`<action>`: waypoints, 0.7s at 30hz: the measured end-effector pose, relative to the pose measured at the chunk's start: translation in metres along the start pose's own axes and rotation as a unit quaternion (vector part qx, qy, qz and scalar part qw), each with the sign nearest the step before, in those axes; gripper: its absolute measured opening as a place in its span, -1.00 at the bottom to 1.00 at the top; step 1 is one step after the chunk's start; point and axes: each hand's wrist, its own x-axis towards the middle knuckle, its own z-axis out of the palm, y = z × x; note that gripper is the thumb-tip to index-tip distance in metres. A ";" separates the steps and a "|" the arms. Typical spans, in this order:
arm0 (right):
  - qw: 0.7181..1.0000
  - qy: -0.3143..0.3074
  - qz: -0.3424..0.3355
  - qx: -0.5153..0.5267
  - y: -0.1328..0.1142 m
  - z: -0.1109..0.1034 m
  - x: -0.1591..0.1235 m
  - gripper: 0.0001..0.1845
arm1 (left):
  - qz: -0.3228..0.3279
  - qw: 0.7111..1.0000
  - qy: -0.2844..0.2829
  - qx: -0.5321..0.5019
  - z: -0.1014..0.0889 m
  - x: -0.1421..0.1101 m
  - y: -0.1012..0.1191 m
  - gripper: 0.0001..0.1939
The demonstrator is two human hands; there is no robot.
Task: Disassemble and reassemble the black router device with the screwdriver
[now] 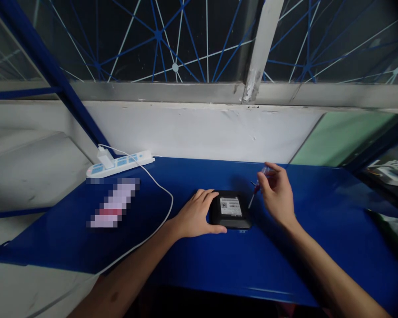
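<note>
A flat black electronic device (pixel 232 221) lies on the blue table with a white label on its upper face. My left hand (pixel 196 216) grips its left side, fingers at the far edge and thumb along the near edge. In my right hand (pixel 278 192) is a screwdriver (pixel 254 194) with a clear, reddish handle, pinched between thumb and fingers. Its thin shaft slants down beside the device's right edge; whether the tip touches anything I cannot tell. Part of the handle is hidden by my fingers.
A white power strip (pixel 121 164) with a charger (pixel 105 157) plugged in stands at the back left. Its white cable (pixel 171 198) curves across the blue table (pixel 192 265) and passes my left forearm. A blurred-out rectangular object (pixel 114 203) lies left. Blue frame posts (pixel 76 108) flank the table.
</note>
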 end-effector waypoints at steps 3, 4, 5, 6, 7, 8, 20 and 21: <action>0.991 -0.062 -0.019 -0.116 0.013 -0.003 0.006 -0.61 | 0.002 1.000 0.004 0.003 0.000 0.000 -0.001 0.03; 0.982 -0.087 -0.029 -0.168 0.017 -0.003 0.007 -0.61 | 0.005 1.000 0.007 0.005 0.000 0.000 -0.001 0.03; 0.969 -0.113 -0.036 -0.216 0.020 -0.002 0.006 -0.61 | 0.007 1.000 0.009 0.006 0.001 0.000 -0.001 0.03; 0.956 -0.139 -0.038 -0.256 0.022 -0.001 0.005 -0.61 | 0.007 1.000 0.010 0.007 0.001 0.000 -0.002 0.03; 0.945 -0.159 -0.035 -0.283 0.024 0.000 0.003 -0.61 | 0.007 1.000 0.009 0.008 0.001 0.000 -0.002 0.04; 0.937 -0.174 -0.030 -0.301 0.025 0.001 0.000 -0.60 | 0.006 1.000 0.007 0.008 0.001 0.000 -0.002 0.04; 0.903 -0.210 0.007 -0.376 0.015 -0.004 -0.003 -0.61 | -0.012 1.000 -0.009 0.012 -0.002 -0.001 0.001 0.06; 0.904 -0.203 0.004 -0.376 0.014 -0.010 0.000 -0.61 | -0.013 1.000 -0.010 0.011 -0.002 -0.001 0.001 0.07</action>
